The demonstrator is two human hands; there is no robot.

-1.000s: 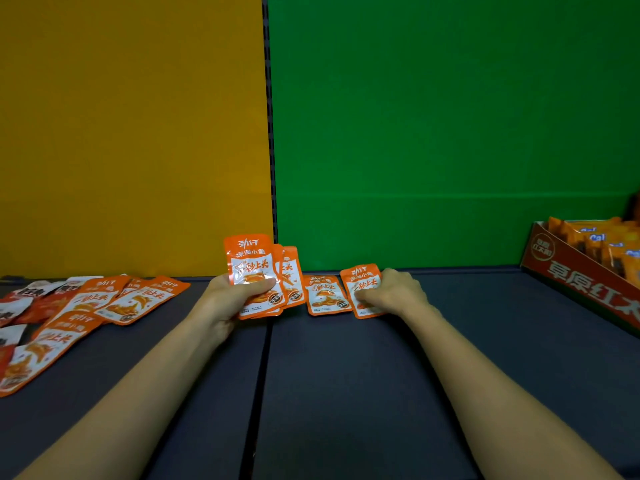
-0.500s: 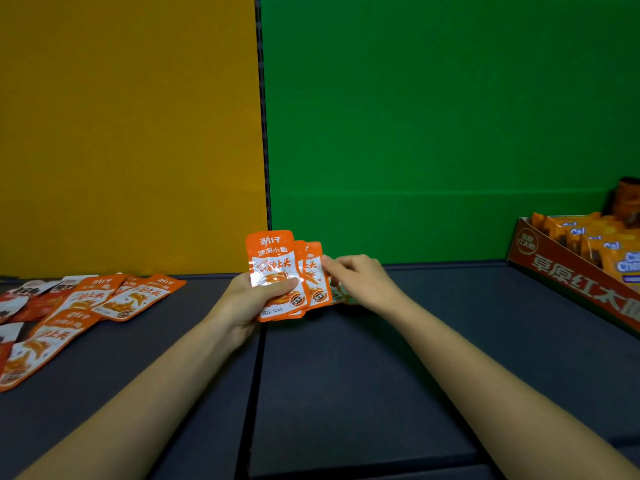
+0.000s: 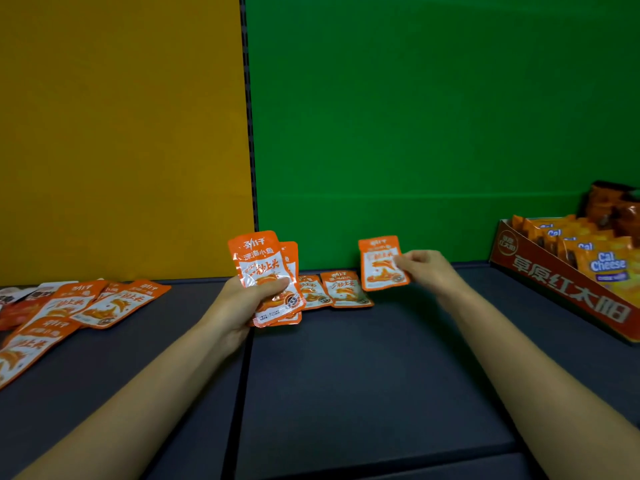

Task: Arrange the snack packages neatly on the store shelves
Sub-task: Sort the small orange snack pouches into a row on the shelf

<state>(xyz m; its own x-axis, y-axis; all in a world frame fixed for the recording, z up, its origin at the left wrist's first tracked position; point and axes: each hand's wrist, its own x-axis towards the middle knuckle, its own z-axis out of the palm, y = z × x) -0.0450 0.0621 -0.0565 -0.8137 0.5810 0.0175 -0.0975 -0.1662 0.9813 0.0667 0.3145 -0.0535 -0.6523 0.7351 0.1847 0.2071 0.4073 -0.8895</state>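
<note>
Shelf (image 3: 363,393): dark deck under my forearms, split by a seam running away from me.
Left hand (image 3: 242,299): I see it gripping a fanned stack (image 3: 265,278) of orange packets, thumb across the front one, lifted off the deck, upright and tilted a bit.
Right hand (image 3: 424,268): fingers pinched on the right edge of one packet (image 3: 381,263), held upright above the deck.
Row (image 3: 334,289): two orange packets lying flat, side by side, between my hands near the back edge; the left one is partly hidden by the stack.
Pile (image 3: 93,303): loose orange packets scattered flat on the far left.
Box (image 3: 568,285): red carton at far right, holding Cal Cheese packs (image 3: 604,263).
Wall: yellow panel (image 3: 121,133) left, green panel (image 3: 415,116) right.
</note>
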